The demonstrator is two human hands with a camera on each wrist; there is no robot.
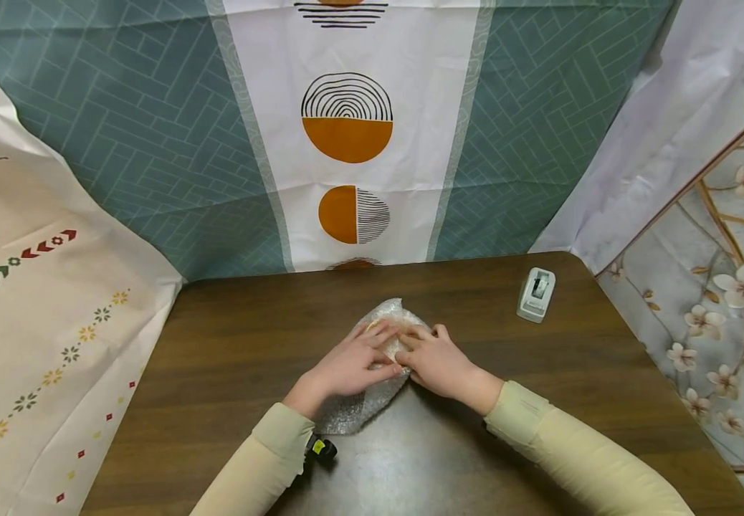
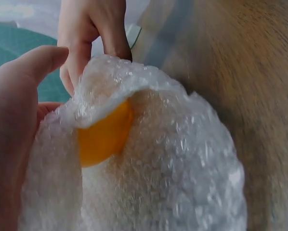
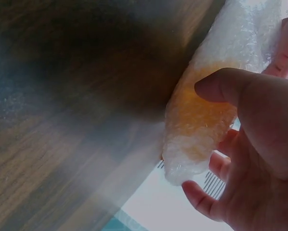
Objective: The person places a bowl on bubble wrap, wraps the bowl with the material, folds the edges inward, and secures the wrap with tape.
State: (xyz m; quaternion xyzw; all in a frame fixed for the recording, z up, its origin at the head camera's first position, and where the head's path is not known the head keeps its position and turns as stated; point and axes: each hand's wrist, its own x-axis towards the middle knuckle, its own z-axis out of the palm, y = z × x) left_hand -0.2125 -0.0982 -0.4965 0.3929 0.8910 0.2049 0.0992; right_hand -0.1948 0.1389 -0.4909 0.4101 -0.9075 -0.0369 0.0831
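A sheet of clear bubble wrap (image 1: 362, 408) lies on the table, folded over a smooth, rounded orange object (image 2: 105, 137) whose kind cannot be told. Through its open fold, the left wrist view shows part of the orange surface; elsewhere the wrap blurs or hides it. My left hand (image 1: 351, 363) rests along the wrap's left side, its fingers fairly straight and its thumb (image 2: 52, 55) raised off the plastic. From the right, my right hand (image 1: 441, 365) holds the wrapped bundle. Its thumb (image 3: 216, 85) presses the plastic over the orange part, with fingers curled behind.
A white tape dispenser (image 1: 536, 294) stands near the back right corner of the brown wooden table (image 1: 236, 344). Patterned cloths hang behind the table (image 1: 404, 236) and along both sides. A small black device (image 1: 322, 449) is at my left wrist.
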